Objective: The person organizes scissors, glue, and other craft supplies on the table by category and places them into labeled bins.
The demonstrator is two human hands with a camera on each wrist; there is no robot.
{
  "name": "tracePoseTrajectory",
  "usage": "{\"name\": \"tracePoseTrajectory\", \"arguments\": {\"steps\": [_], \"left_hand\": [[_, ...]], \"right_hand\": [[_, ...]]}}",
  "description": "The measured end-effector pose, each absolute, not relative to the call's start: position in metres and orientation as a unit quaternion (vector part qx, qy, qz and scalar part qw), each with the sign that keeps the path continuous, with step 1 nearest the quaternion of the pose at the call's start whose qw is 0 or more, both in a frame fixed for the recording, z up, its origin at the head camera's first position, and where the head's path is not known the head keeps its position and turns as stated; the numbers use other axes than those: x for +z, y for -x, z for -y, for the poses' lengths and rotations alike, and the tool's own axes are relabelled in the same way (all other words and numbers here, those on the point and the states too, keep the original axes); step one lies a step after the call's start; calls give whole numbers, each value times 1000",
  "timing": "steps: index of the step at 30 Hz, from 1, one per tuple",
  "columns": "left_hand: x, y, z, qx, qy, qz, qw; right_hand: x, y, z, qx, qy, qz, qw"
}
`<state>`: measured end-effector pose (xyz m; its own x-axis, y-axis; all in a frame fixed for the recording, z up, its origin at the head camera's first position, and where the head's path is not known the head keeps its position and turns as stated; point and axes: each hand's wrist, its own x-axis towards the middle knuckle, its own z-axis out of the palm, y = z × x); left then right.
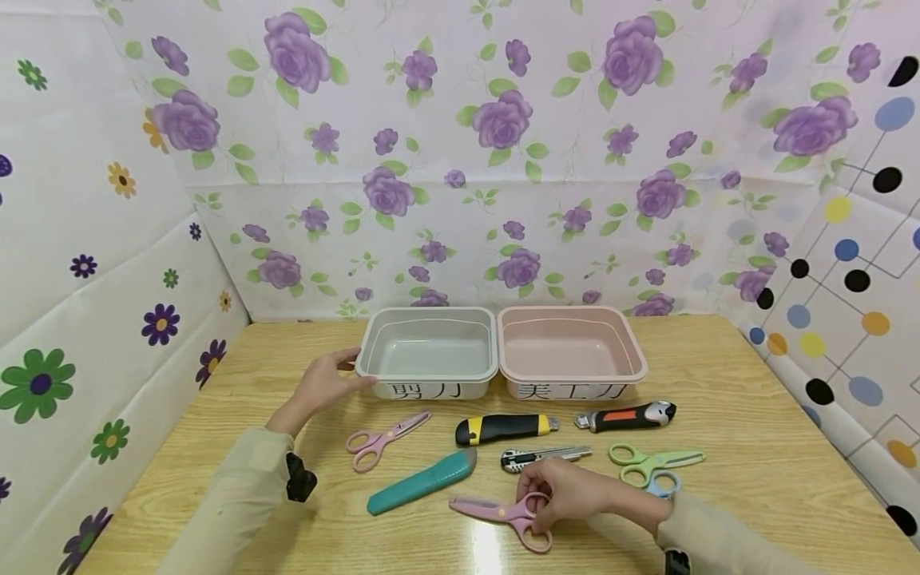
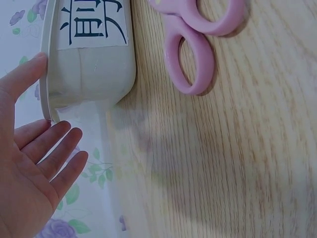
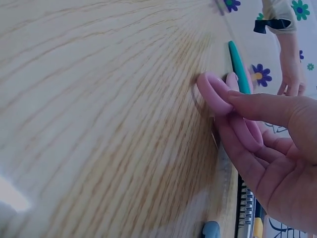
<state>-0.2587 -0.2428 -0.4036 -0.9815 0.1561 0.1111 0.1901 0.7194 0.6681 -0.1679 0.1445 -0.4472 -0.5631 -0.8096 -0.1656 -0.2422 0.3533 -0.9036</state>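
My right hand (image 1: 575, 491) pinches the handle loops of a pair of pink scissors (image 1: 489, 509) low over the front of the table. Their blades point left. In the right wrist view, thumb and fingers close on the pink loops (image 3: 245, 131). At the grey bin (image 1: 427, 382), my left hand (image 1: 322, 387) touches the left front corner of the rim. The left wrist view has its thumb on the rim and the other fingers stretched out beside the bin. Another pair of pink scissors (image 1: 389, 435) lies in front of that bin.
Beside the grey bin stands a pink bin (image 1: 575, 378); both carry written labels. On the table lie a teal cutter (image 1: 424, 481), a yellow-and-black cutter (image 1: 506, 428), a silver cutter (image 1: 519, 460), an orange-and-black cutter (image 1: 625, 418) and green-and-blue scissors (image 1: 652, 462). Patterned cloth walls surround the table.
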Motion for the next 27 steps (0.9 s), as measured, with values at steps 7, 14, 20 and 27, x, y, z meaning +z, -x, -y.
{"name": "tracePoseTrajectory", "arguments": {"steps": [7,14,20,27], "left_hand": [[-403,259,242,-360,94,928,22],[-404,259,241,-360,97,928,23],[-404,259,242,-367,92,925,21],[-405,259,243,-366,90,926,22]], "right_hand": [[-444,169,-148,-458,341,-755,323],[-437,172,-151,-454,358,-751,318],[-428,179,-154,-455,383,-746,302],[-413,187,-155,-458,386,-751,278]]}}
